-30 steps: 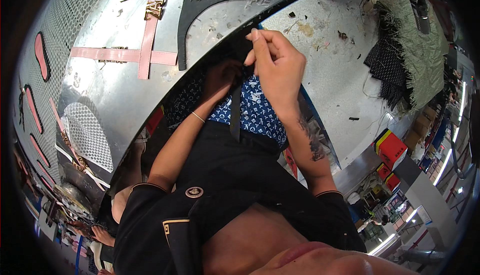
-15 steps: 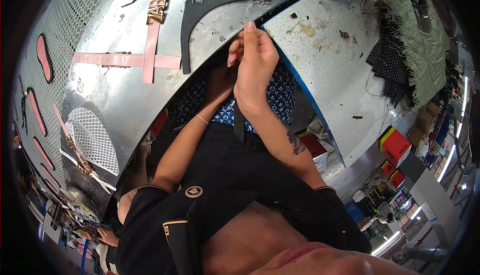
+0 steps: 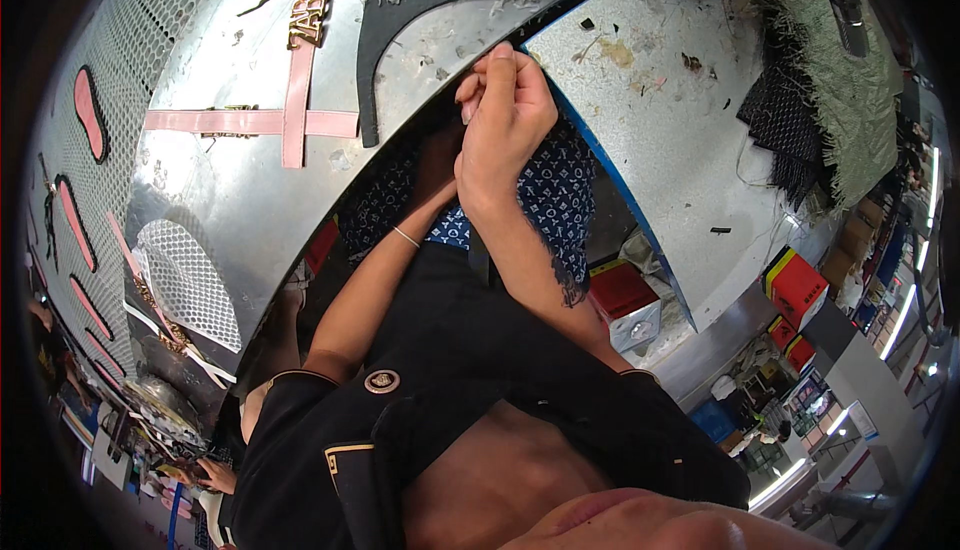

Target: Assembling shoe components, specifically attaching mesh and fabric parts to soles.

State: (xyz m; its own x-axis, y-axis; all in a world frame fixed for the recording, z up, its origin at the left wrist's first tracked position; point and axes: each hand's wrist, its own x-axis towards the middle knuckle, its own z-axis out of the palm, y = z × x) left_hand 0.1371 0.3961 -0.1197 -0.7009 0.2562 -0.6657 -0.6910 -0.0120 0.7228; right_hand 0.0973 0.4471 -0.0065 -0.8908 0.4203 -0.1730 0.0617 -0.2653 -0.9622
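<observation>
My right hand (image 3: 503, 120) is raised at the rim of the metal table (image 3: 300, 220). Its fingers are curled in and the thumb points up along them; whatever they may hold is hidden. Lower down, in the shadow under the rim, is my left hand (image 3: 440, 160), its fingers too dark and covered to read. On the metal, to the left of both hands, two pink straps (image 3: 298, 100) lie crossed, each with a gold metal letter ornament (image 3: 309, 14). A flat black forked piece (image 3: 372, 60) lies beside them, nearest my right hand.
At the left, pink insoles (image 3: 90, 115) lie on a mesh belt (image 3: 110, 60), near a white mesh piece (image 3: 185, 275). A blue-edged grey tabletop (image 3: 650, 150) on the right bears black woven cloth (image 3: 785, 140) and frayed green cloth (image 3: 860, 100). Another person's hand (image 3: 215, 475) shows lower left.
My right forearm has swung slightly left, and more of the red and white box beside it shows. The right hand stays curled at the table rim. My left arm has hardly moved.
</observation>
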